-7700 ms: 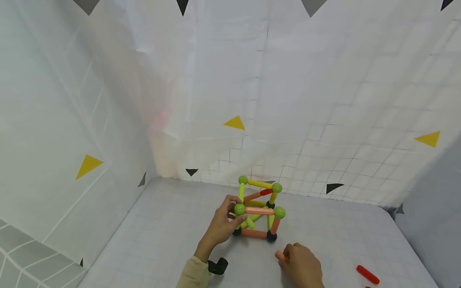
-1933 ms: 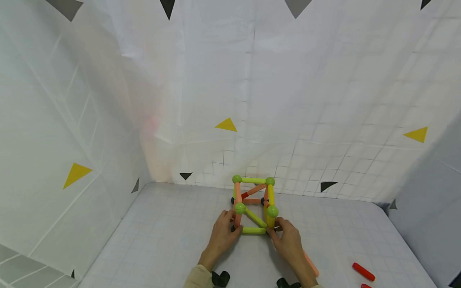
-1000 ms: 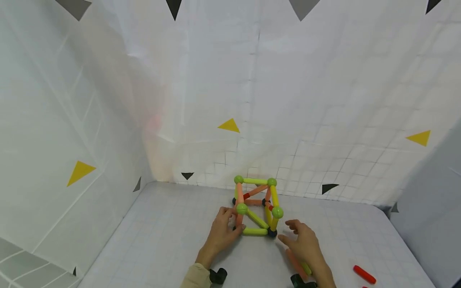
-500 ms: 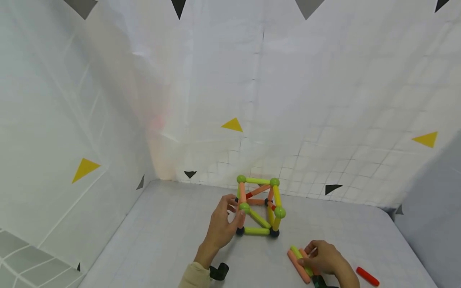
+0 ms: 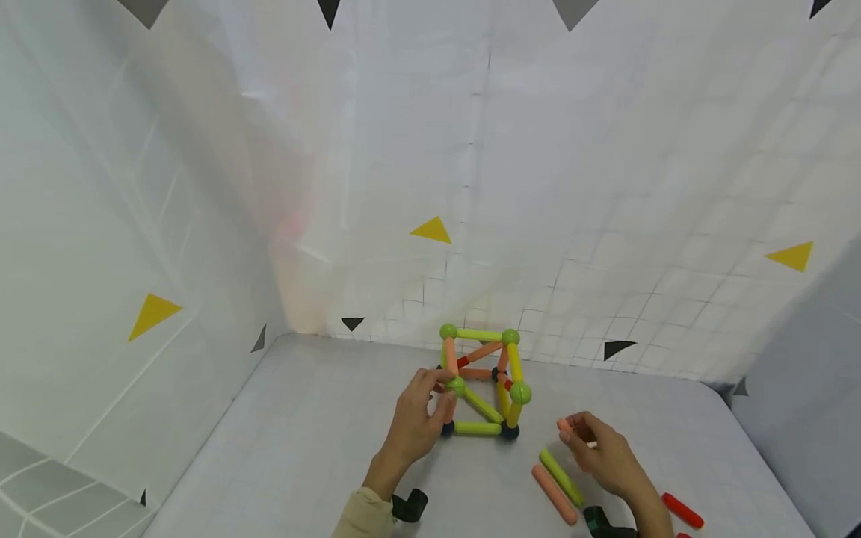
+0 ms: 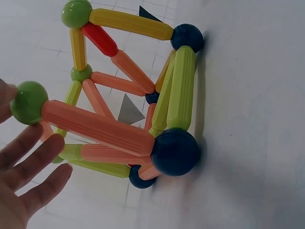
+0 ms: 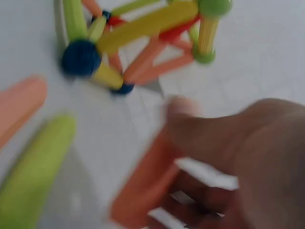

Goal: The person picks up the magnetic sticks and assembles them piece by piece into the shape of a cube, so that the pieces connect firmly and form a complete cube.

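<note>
A box-shaped frame of magnetic building sticks and balls stands on the table, with dark blue balls at its lower corners and green ones on top. My left hand pinches the front left green ball between thumb and fingers. Below that ball runs an orange upright stick. To the right of the frame, my right hand holds a loose orange stick between thumb and fingers, raised off the table; the fingers partly cover it.
A lime stick and an orange stick lie side by side before my right hand. Farther right lies a red stick, another cut off below it. White grid-marked sheets wall the table's back and sides.
The frame has been turned since the oldest frame. My right hand left its lower right corner, took an orange stick from the loose ones and raised it. My left hand moved up to the green ball.
</note>
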`<state>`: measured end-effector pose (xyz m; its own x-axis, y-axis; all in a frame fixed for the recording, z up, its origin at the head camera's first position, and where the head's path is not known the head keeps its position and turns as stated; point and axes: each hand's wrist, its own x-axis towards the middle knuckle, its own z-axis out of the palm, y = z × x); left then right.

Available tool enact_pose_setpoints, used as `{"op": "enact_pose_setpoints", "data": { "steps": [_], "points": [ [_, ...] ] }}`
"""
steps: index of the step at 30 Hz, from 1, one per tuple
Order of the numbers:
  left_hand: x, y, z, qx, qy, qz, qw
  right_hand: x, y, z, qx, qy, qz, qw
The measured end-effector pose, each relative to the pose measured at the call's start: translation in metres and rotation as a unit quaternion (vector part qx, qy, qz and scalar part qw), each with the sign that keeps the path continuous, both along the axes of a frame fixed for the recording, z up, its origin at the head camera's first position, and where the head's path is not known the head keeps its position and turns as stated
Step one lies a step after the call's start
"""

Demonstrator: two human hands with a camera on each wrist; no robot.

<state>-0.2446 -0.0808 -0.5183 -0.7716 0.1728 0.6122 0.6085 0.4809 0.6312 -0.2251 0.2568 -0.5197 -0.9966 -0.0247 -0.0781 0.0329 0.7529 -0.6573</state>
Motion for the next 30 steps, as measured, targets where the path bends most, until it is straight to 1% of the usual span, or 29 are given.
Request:
{"op": "enact_pose_setpoints", "data": {
  "steps": [1, 2, 3, 4, 6, 7, 8, 9, 11, 12, 13, 15, 19, 22, 27, 30],
  "points": [
    [0.0, 0.0, 0.0, 0.0, -0.004, -0.003, 1.0, 0.001, -0.006, 0.005, -0.004, 0.048, -0.001, 0.9988],
    [0.0, 0.0, -0.001, 0.001, -0.009, -0.007, 0.9999, 0.003, -0.013, 0.009, -0.005, 0.1, 0.001, 0.995],
    [0.0, 0.0, -0.001, 0.002, -0.014, -0.011, 0.9998, 0.004, -0.021, 0.014, -0.004, 0.152, 0.001, 0.9884],
    [0.0, 0.0, -0.001, 0.003, -0.02, -0.017, 0.9997, 0.006, -0.028, 0.019, 0.0, 0.206, 0.0, 0.9786],
    [0.0, 0.001, -0.002, 0.004, -0.028, -0.025, 0.9993, 0.008, -0.045, 0.028, 0.003, 0.298, 0.003, 0.9545],
    [0.0, 0.001, -0.003, 0.005, -0.031, -0.029, 0.9991, 0.009, -0.053, 0.032, 0.005, 0.337, 0.006, 0.9416],
    [-0.001, 0.001, -0.003, 0.007, -0.032, -0.03, 0.999, 0.009, -0.061, 0.035, 0.005, 0.365, 0.009, 0.9308],
    [-0.001, 0.001, -0.002, 0.009, -0.032, -0.031, 0.9989, 0.01, -0.068, 0.039, 0.004, 0.387, 0.011, 0.9219],
    [-0.001, 0.001, -0.002, 0.012, -0.027, -0.029, 0.9991, 0.01, -0.083, 0.044, 0.001, 0.415, 0.017, 0.9099],
    [-0.001, 0.001, -0.002, 0.016, -0.025, -0.029, 0.9991, 0.01, -0.09, 0.045, 0.003, 0.421, 0.022, 0.9068],
    [-0.001, 0.001, -0.001, 0.019, -0.025, -0.03, 0.9991, 0.01, -0.096, 0.045, 0.002, 0.425, 0.027, 0.9048],
    [-0.002, 0.001, -0.002, 0.022, -0.028, -0.03, 0.9989, 0.009, -0.107, 0.044, 0.005, 0.425, 0.039, 0.9043],
    [-0.003, 0.001, -0.003, 0.028, -0.051, -0.036, 0.9976, 0.005, -0.123, 0.04, 0.016, 0.43, 0.076, 0.8996],
    [-0.004, 0.0, -0.005, 0.031, -0.06, -0.038, 0.997, 0.001, -0.129, 0.037, 0.023, 0.444, 0.089, 0.8911],
    [-0.005, -0.002, -0.004, 0.038, -0.058, -0.043, 0.9966, -0.007, -0.135, 0.033, 0.034, 0.469, 0.098, 0.8773],
    [-0.006, -0.003, -0.003, 0.046, -0.062, -0.047, 0.9959, -0.012, -0.137, 0.029, 0.036, 0.472, 0.108, 0.874]
  ]
}}
